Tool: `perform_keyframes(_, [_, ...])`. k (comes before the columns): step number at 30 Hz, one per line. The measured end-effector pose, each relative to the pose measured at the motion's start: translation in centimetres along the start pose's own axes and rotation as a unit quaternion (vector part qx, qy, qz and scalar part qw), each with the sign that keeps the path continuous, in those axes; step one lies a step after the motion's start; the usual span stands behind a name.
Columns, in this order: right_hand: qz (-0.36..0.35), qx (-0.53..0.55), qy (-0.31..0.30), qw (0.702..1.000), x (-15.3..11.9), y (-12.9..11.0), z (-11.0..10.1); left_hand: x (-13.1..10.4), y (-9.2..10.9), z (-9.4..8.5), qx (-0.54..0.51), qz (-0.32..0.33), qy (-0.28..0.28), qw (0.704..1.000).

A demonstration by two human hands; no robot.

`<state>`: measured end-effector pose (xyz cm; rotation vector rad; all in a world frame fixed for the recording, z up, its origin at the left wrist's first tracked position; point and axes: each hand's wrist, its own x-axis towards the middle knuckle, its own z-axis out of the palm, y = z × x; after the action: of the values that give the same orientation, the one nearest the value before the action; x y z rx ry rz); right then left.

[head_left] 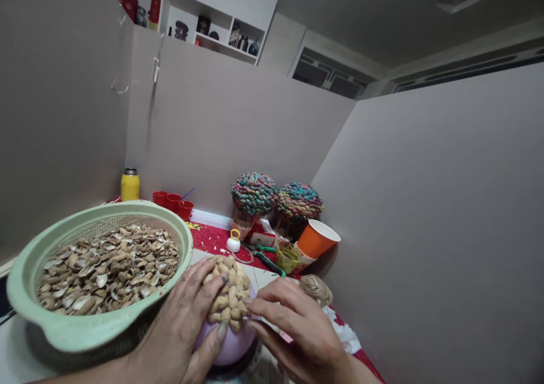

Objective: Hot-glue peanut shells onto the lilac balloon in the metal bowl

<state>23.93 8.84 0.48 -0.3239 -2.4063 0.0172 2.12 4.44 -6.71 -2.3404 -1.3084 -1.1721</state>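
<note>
Left hand spread over peanut shells on purple ball — likely so ball won't roll. Right hand at shells' right edge; pinching or not, cannot tell. Ball between hands. Green basket close — easy reach, maybe.

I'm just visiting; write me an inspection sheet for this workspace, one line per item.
Surface: red cloth with white scraps, partly covered by other things.
Job's things: purple ball with peanut shells on its upper part; green basket of loose shells.
Clutter: three red cups, yellow bottle, orange cup, green-handled pliers, twine ball.
Left hand: spread against the shells and ball.
Right hand: fingertips at the shells' right edge; any grip unclear.
Cables: nothing seen for certain.
Surroundings: grey partitions; wall shelf beyond.
</note>
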Motion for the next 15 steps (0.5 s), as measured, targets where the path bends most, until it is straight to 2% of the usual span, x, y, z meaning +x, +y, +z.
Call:
perform_keyframes(3, [-0.018, -0.014, 0.028, 0.999, -0.7, 0.0, -0.1, 0.1, 0.0, -0.1, 0.000, 0.004, 0.005, 1.000])
perform_keyframes(8, [-0.095, -0.062, 0.060, 0.992, -1.3, 0.2, 1.0, 0.0, 0.0, 0.0, 0.000, 0.003, 0.002, 1.000])
perform_keyframes(15, [-0.111, -0.074, 0.057, 0.989, -0.9, 0.5, 1.7, -0.3, -0.1, -0.1, -0.007, 0.002, -0.003, 1.000])
